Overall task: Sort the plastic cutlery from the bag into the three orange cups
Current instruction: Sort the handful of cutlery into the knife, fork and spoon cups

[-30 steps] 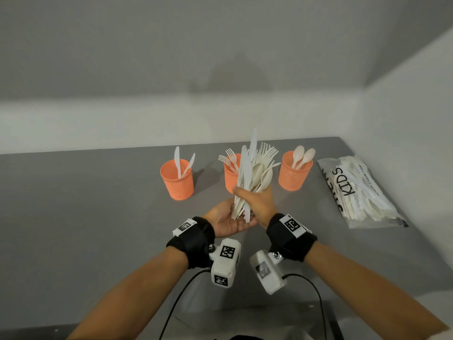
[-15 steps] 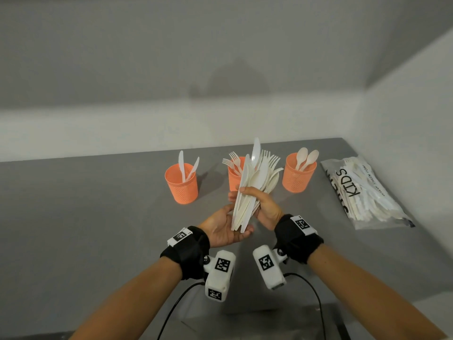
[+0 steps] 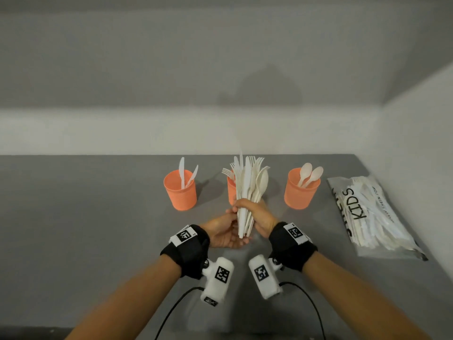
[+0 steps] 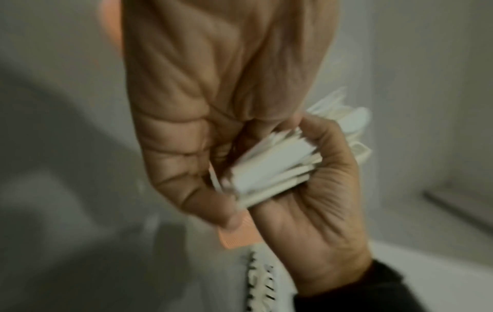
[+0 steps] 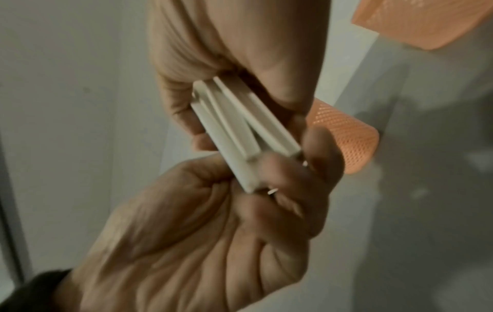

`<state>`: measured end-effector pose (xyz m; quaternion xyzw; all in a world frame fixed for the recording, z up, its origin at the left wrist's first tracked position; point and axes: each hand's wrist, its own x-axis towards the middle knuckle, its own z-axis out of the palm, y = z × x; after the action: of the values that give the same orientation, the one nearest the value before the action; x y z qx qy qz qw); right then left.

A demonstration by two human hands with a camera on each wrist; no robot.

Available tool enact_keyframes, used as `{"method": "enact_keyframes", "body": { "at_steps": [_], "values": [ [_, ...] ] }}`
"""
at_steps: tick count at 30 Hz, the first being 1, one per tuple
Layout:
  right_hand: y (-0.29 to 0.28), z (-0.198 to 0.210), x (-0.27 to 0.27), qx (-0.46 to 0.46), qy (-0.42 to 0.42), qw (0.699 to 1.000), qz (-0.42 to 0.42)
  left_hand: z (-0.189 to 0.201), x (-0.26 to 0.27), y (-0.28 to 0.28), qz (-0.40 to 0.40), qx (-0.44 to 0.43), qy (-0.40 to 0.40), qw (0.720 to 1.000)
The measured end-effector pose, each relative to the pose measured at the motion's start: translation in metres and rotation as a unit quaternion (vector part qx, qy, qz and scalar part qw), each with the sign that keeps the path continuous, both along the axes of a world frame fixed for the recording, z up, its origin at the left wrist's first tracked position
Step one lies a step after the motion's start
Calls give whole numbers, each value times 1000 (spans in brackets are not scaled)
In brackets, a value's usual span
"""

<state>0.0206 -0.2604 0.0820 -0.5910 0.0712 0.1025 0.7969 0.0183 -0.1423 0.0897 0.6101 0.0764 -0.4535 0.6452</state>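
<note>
The cutlery bundle (image 3: 248, 192) stood near-upright above the table (image 3: 85, 217), heads fanned away from the person. The right hand (image 3: 255, 214) gripped its middle; the left hand (image 3: 225, 231) cupped the handle ends. It hid most of the middle cup (image 3: 231, 192); the bag (image 3: 372, 214) lay to the right.

Bare forearms; black wrist bands (image 3: 188, 251) with white square-coded tags (image 3: 295, 232); white camera pods (image 3: 263, 276), each bearing a black-and-white marker, trailing black cables (image 3: 311, 305).
</note>
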Motion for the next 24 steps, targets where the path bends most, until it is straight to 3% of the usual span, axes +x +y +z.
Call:
{"method": "enact_keyframes", "body": {
  "at_steps": [4, 7, 10, 17, 24],
  "values": [
    [-22, -3, 4, 51, 36, 998, 5, 10, 12, -6, -16, 100, -160, 982],
    [-38, -5, 3, 77, 67, 993, 55, 20, 28, -12, 83, 75, -249, 962],
    [-47, -6, 2, 78, 93, 988, 96, 34, 42, -22, 162, 22, -256, 953],
    [-72, -4, 4, 87, 92, 983, 136, 39, 63, -43, 145, 19, -273, 951],
    [-86, -15, 6, 98, 87, 982, 133, 26, 70, -56, 215, 18, -318, 923]
  ]
}}
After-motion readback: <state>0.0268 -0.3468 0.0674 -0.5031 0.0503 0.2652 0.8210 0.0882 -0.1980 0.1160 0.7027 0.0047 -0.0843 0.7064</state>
